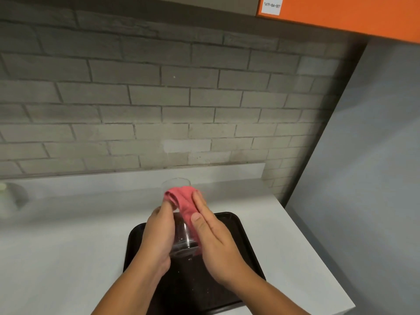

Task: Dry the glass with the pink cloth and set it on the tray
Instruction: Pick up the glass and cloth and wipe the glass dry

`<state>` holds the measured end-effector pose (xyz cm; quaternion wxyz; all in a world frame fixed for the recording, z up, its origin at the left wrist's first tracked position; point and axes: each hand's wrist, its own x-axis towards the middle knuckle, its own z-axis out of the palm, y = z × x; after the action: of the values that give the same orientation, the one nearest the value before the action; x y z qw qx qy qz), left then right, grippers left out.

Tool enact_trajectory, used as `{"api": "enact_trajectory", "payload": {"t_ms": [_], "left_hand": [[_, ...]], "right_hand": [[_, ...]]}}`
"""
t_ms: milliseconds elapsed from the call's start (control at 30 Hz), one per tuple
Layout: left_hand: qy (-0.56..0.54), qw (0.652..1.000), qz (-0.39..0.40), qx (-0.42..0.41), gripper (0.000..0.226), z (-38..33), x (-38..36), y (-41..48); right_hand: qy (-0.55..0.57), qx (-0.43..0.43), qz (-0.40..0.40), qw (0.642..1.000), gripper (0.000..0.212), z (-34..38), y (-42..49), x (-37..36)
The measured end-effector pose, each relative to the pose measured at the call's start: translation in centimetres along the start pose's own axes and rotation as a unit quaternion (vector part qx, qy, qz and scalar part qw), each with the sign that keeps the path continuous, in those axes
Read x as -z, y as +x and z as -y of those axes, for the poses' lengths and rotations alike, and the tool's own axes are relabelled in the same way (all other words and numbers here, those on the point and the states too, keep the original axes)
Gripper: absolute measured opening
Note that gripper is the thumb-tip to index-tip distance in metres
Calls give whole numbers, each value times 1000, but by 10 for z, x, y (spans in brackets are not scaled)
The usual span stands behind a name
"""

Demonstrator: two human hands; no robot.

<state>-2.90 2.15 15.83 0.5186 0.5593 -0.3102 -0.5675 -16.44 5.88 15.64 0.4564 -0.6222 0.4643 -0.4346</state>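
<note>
A clear glass (181,233) is held tilted above the black tray (236,226), its mouth pointing away from me. My left hand (156,235) grips the glass along its left side, fingers curled round it. The pink cloth (184,198) is bunched over the upper part of the glass and runs down its right side. My right hand (211,239) lies with straight fingers flat on the cloth, pressing it against the glass. The base of the glass shows between my palms.
The tray sits on a pale grey counter (68,235) whose right edge (318,253) drops off beside a grey wall. A blurry round pale object (9,198) stands at far left. A brick wall backs the counter; an orange cabinet (341,12) hangs overhead.
</note>
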Motion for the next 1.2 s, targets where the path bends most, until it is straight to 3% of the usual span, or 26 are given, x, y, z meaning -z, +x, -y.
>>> {"api": "enact_trajectory", "payload": {"t_ms": [67, 233, 333, 467, 567, 800, 933, 1067, 1200], "left_hand": [[-11, 1000, -17, 21, 65, 2, 0, -1], [-7, 1000, -5, 0, 72, 0, 3, -3], [-15, 1000, -18, 7, 67, -4, 3, -2], [-5, 1000, -14, 1, 64, -7, 4, -2], [18, 1000, -20, -7, 55, -9, 5, 0], [-31, 999, -15, 4, 89, -7, 5, -2], [-27, 999, -31, 13, 71, -5, 5, 1], [-31, 999, -13, 16, 82, -5, 4, -1], [-37, 998, -44, 20, 72, -4, 6, 1]], "right_hand": [[39, -27, -3, 999, 47, 4, 0, 0], [15, -7, -8, 1000, 51, 1, -5, -7], [66, -36, -4, 997, 46, 9, 0, -2], [-3, 13, -13, 1000, 49, 3, -5, -9], [28, -1, -15, 999, 47, 1, -6, -9], [59, -1, 4, 998, 49, -3, -13, -11], [115, -36, 16, 993, 47, 1, -8, -7], [79, 4, -11, 997, 43, -5, -12, -12], [111, -24, 11, 993, 47, -6, -8, -8]]}}
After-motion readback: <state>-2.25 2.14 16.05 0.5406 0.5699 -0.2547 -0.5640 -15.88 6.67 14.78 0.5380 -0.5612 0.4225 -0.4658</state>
